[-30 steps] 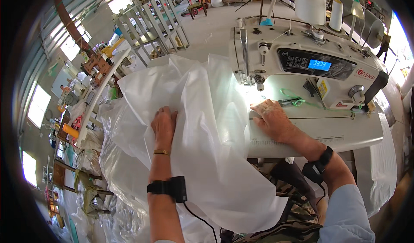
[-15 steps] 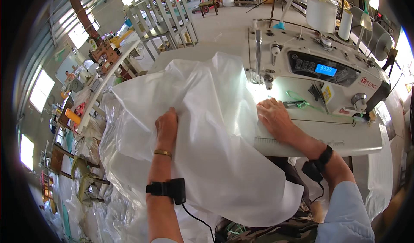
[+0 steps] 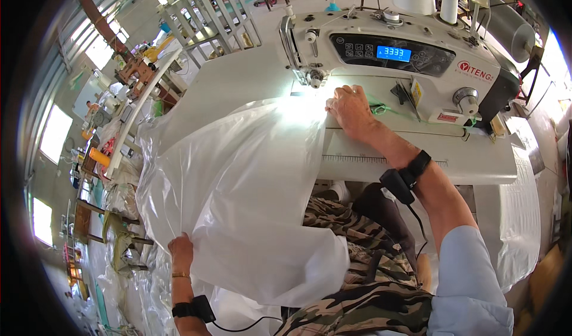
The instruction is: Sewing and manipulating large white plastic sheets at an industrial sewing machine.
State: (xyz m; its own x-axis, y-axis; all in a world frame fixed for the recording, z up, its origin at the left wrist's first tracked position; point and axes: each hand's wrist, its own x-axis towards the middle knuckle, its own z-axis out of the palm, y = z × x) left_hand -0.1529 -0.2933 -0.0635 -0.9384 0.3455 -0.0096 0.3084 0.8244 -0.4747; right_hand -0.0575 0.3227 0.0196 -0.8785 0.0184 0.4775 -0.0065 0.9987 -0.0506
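Note:
A thin, shiny white sheet [image 3: 256, 175] spreads over the sewing table's left part and hangs down across my lap. My left hand [image 3: 182, 252] is closed on the sheet's left side, low down, drawing a taut fold up toward the machine. Beside the needle area of the sewing machine [image 3: 417, 62], my right hand [image 3: 353, 111] pinches the sheet's upper right corner. Glare from the machine's lamp hides the exact spot under the needle and part of the fingertips.
White thread cones [image 3: 449, 2] stand behind the machine. Green cord [image 3: 378, 108] lies on the table behind my right hand. A ruler strip [image 3: 357, 158] runs along the table's front. At the left are a metal rack [image 3: 205, 20] and a bench [image 3: 140, 112] with another machine.
My left hand has moved down and left, pulling the sheet flatter. My right hand has gone up and left to the lamp-lit needle area. The view has shifted, bringing the machine further left.

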